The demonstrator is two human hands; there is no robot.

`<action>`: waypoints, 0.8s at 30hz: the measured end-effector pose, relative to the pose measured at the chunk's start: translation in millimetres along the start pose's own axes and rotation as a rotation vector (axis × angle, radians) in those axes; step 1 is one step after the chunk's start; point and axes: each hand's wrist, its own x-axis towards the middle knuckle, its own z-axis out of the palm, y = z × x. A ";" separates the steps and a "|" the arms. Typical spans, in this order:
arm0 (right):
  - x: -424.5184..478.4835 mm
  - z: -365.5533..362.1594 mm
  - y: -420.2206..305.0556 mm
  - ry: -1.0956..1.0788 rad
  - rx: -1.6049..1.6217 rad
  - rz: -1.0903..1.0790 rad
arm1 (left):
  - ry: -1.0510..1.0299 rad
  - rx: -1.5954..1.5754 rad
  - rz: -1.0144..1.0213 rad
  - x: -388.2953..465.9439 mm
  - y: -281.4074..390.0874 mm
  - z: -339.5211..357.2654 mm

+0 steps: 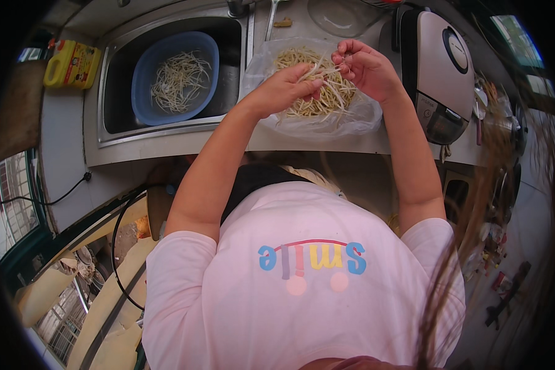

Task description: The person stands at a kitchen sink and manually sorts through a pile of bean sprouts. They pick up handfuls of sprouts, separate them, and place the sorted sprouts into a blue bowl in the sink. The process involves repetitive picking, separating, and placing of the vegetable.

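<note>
A few pale bean sprouts lie between the thumb and fingers of my left hand. Their ends reach to the fingertips of my right hand, which pinch at the tip of a sprout. Both hands are above a heap of bean sprouts on a spread, clear plastic bag on the counter. To the left, a blue plastic basin stands in the sink and holds more sprouts, white and stringy.
The steel-rimmed sink is set into the counter. A rice cooker stands close to my right forearm. Behind the bag are a glass bowl and a brown piece, perhaps ginger. A yellow jug stands left of the sink.
</note>
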 end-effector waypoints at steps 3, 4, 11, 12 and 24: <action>0.8 8.9 1.4 0.052 -0.240 0.036 | -0.022 0.004 -0.007 1.2 1.8 1.7; 0.7 10.8 2.1 0.035 -0.345 0.037 | -0.032 0.004 -0.010 1.5 1.5 1.4; -1.7 12.9 10.2 0.010 -0.434 0.059 | -0.087 0.008 -0.048 0.0 -4.4 -0.1; -3.0 12.1 10.8 0.011 -0.318 0.090 | -0.113 0.006 -0.045 -0.3 -4.2 -1.3; -8.3 23.1 3.5 0.080 -0.456 0.010 | -0.146 -0.005 -0.073 -6.3 -4.2 -1.1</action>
